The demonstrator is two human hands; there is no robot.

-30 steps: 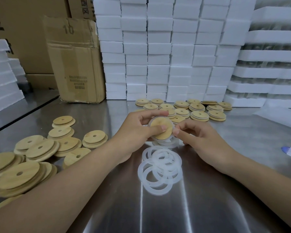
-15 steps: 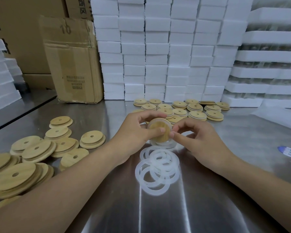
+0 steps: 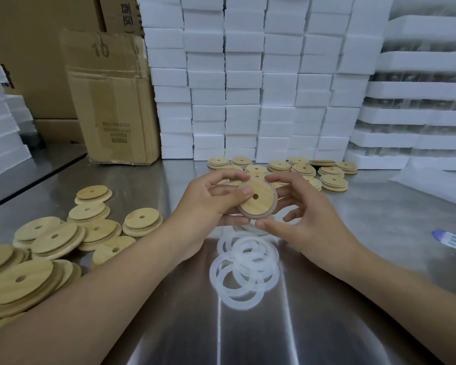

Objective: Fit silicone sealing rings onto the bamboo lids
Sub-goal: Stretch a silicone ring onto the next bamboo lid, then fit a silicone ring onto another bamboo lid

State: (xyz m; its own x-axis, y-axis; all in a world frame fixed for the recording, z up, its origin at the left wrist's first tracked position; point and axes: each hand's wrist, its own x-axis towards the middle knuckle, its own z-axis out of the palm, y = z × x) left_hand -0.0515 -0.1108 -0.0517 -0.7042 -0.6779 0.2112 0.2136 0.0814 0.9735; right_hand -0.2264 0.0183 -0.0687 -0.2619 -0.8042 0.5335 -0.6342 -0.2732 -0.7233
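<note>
Bamboo lid [image 3: 257, 200] at frame centre, above counter [image 3: 366, 272], silicone ring [image 3: 274, 206] round rim. Left hand [image 3: 208, 204] pinching left edge, thumb on face. Right hand [image 3: 308, 219] curled round right rim, equally near. Loose rings [image 3: 244, 267] heaped directly below.

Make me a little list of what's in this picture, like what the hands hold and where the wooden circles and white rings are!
Left hand: pinches the round bamboo lid with a small hole
Right hand: fingers curl round the same lid's rim
Ring on held lid: a translucent silicone ring shows round its edge
Loose rings: pile of translucent white silicone rings, on the shiny steel table beneath the hands
Left side: bare bamboo lids, heaped
Far side: lids in short stacks, before white foam blocks
</note>
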